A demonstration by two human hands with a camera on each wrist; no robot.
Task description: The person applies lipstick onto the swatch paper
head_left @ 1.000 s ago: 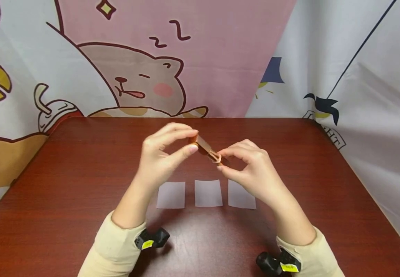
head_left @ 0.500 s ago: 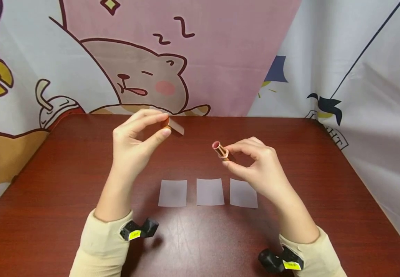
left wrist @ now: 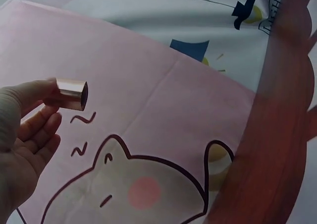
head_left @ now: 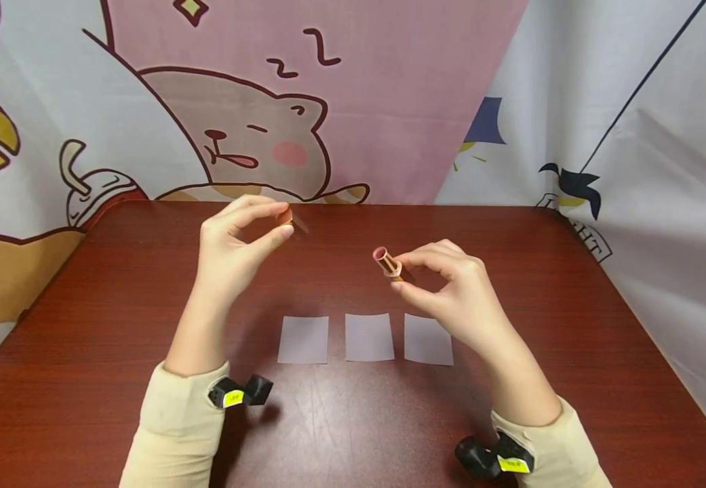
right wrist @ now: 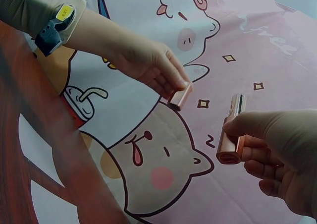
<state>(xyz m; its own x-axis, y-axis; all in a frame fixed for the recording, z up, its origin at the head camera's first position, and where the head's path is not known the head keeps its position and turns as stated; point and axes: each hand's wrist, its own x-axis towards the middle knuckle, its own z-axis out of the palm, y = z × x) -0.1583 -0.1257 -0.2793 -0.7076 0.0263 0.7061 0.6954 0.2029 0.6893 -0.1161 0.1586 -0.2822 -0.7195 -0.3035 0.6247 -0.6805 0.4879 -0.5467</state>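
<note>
Head view: lipstick [head_left: 387,263], cap [head_left: 288,218] apart.

Cloth backdrop [head_left: 389,102]: two dark "z"-like squiggles above sleeping cartoon animal, seen in head, left wrist and right wrist views; drawn marks, not lettering. Right wrist view: faint pale script on backdrop at upper right [right wrist: 270,35], not legible. Yellow tags [head_left: 232,398] on wrist straps: dark print present, too small to read. Lipstick tube [right wrist: 232,135] and cap [left wrist: 72,93]: no brand or number legible. Three paper squares [head_left: 369,337] on table: blank.
</note>
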